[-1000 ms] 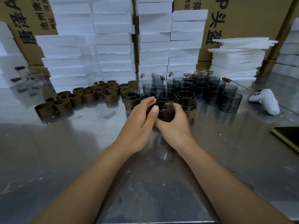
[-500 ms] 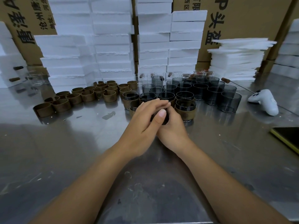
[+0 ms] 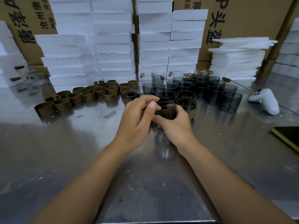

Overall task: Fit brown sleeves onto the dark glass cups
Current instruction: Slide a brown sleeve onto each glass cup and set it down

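Glass cup (image 3: 166, 110), one, between two hands (image 3: 137, 118) (image 3: 177, 125)

2 arms: left forearm (image 3: 90, 172) and right forearm (image 3: 218, 167) bare as far as the frame shows. Left grip (image 3: 137, 115) and right grip (image 3: 176, 125) bare too, slender fingers. Left thumbnail (image 3: 152, 104) short, rounded, plain.
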{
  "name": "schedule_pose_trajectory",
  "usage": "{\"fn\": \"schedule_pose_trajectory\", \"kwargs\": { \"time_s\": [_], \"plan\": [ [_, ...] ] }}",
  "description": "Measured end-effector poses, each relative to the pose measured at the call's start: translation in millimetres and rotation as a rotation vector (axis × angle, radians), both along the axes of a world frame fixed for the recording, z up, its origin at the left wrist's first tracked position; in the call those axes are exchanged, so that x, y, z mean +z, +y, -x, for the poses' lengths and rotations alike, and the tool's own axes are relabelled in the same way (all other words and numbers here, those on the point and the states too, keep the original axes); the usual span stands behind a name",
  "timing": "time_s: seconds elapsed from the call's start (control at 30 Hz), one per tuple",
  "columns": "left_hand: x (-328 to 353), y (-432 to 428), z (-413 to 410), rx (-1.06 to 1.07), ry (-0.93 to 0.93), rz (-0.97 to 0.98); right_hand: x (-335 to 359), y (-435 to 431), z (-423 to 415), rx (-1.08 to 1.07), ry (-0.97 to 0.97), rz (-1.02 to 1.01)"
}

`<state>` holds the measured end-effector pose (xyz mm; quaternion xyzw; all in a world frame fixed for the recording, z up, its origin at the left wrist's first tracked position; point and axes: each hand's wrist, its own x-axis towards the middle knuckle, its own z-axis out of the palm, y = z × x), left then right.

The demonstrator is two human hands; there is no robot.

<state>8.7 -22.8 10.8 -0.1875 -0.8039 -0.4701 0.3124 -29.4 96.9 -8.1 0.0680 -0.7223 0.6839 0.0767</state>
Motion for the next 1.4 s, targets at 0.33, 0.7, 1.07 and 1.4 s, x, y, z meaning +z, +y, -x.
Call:
{"fn": "schedule_pose_trajectory", "kwargs": {
  "time_s": [0.33, 0.7, 1.07, 1.4],
  "plan": [
    [-12, -5, 11, -0.074, -0.193, -0.029, 1, 2, 0, -0.025, 0.007, 0.061],
    [-12, 0, 15, -0.197, -0.435, -0.377, 2, -3, -5, 0.091, 0.124, -0.017],
    [-8, -4, 16, -0.06, -0.293, -0.501, 2, -2, -7, 0.221, -0.01, -0.099],
    [-10, -1, 12, -0.038, -0.255, -0.349, 12, 14, 2, 0.168, -0.371, 0.488]
  ]
}}
